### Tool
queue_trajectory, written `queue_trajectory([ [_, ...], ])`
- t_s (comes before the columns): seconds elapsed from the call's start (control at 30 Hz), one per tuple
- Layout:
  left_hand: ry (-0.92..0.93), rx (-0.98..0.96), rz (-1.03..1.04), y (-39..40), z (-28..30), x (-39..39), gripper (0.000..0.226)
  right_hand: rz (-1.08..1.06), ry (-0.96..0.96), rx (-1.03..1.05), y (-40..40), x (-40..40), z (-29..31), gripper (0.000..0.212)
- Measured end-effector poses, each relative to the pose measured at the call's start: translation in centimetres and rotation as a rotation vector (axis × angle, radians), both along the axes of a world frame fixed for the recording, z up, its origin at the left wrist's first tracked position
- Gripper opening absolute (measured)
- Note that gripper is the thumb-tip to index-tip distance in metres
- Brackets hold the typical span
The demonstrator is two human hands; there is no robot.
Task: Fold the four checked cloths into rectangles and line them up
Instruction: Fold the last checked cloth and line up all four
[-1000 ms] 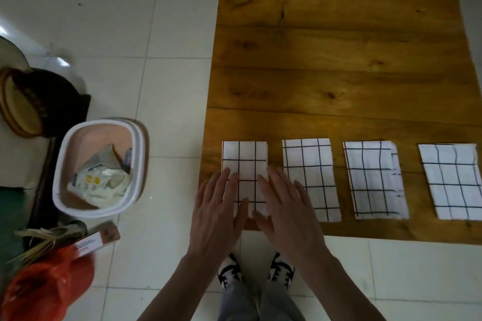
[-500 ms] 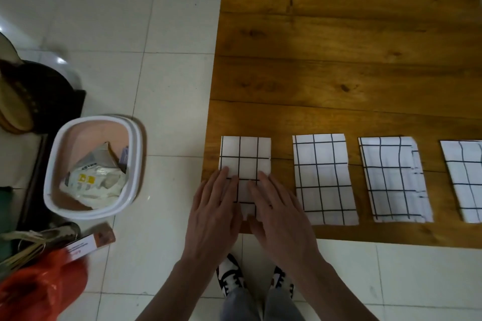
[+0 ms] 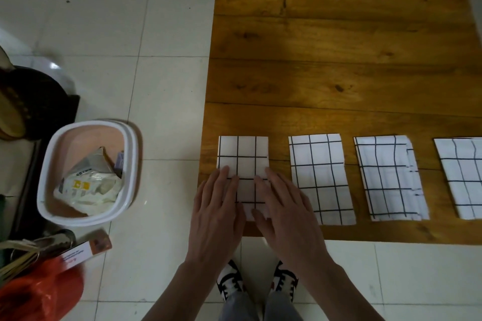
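Observation:
Several white cloths with black checks lie folded in a row along the near edge of the wooden table (image 3: 339, 60). My left hand (image 3: 216, 211) and my right hand (image 3: 284, 211) rest flat, fingers spread, on the near half of the leftmost cloth (image 3: 243, 156). To its right lie the second cloth (image 3: 322, 177), then the third cloth (image 3: 390, 177) with layers showing at its right side. The fourth cloth (image 3: 461, 177) is cut off by the right edge of the frame.
A white bin (image 3: 47, 190) with wrappers inside stands on the tiled floor left of the table. A red bag (image 3: 39, 292), a small box (image 3: 86, 250) and dark objects (image 3: 34, 101) sit at the far left. My shoes (image 3: 257, 284) show below the table edge.
Both hands have stayed flat on the leftmost cloth, sliding slightly toward me. The camera has shifted left, so the fourth cloth is partly cut off.

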State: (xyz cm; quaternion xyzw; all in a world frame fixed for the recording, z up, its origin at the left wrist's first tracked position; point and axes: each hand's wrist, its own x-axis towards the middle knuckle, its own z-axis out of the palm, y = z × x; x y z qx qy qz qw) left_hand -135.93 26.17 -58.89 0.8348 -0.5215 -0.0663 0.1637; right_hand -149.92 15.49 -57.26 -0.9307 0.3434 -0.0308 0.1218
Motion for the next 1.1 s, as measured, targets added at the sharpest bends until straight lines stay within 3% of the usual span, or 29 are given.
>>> queue_trajectory([
  [0.17,0.030,-0.009,-0.070,-2.2,1.2,-2.9,0.051,-0.123,-0.070,0.042,-2.1,-3.9,1.7,0.056],
  [0.43,0.060,0.013,-0.169,-6.9,1.4,-8.3,0.049,-0.179,0.004,0.044,-5.5,-9.6,0.1,0.056],
  [0.53,0.031,0.036,-0.210,-8.2,0.5,-9.4,0.055,-0.163,0.015,0.024,-5.9,-10.3,-0.9,0.068],
  [1.1,-0.033,0.050,-0.203,-7.2,-0.5,-10.2,0.061,-0.160,0.010,0.020,-4.7,-10.5,-1.5,0.069],
])
